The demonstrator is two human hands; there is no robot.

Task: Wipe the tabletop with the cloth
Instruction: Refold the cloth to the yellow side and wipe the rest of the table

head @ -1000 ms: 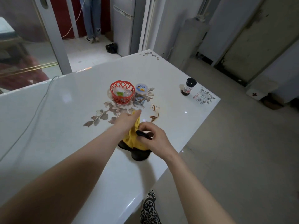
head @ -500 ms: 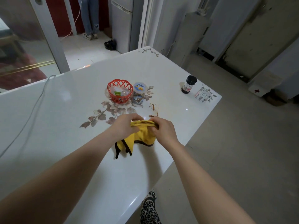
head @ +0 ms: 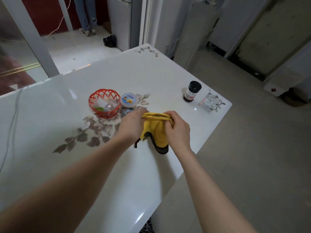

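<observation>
Nearest the camera, two bare forearms reach out over the glossy white table (head: 127,179) w/ grey-brown leaf print. Both hands meet near the table's right edge, holding the yellow cloth with dark brown trim (head: 155,130) between them. Left hand (head: 133,125) has its fingers curled round the cloth's top left end; grip closed tight on the fabric, knuckles up. Right hand (head: 176,130) does likewise on the top right end, fingers folded over the bunched upper hem, thumb side toward the left hand. Top edge of the cloth runs as a rolled band btwn the two hands; the rest hangs down in folds, and its dark-trimmed lower corner reaches the table surface just below the right hand. A thin dark strip of trim sticks out lower left, under the left wrist.

Just beyond the left hand: red plastic lattice basket (head: 104,103) w/ clear and white bits plus something green inside. Touching or just beside it on the right, a small round tub with blue and yellow printed lid (head: 128,100). Further right, well apart from the hands, a dark glass bottle with black cap (head: 192,91), upright; beside it a printed label card (head: 208,103) near the table corner. A thin grey cable (head: 11,125) runs along the far-left part of the table.

Beyond the table, a person's legs in blue jeans (head: 86,14) stand on pale floor tiles.
</observation>
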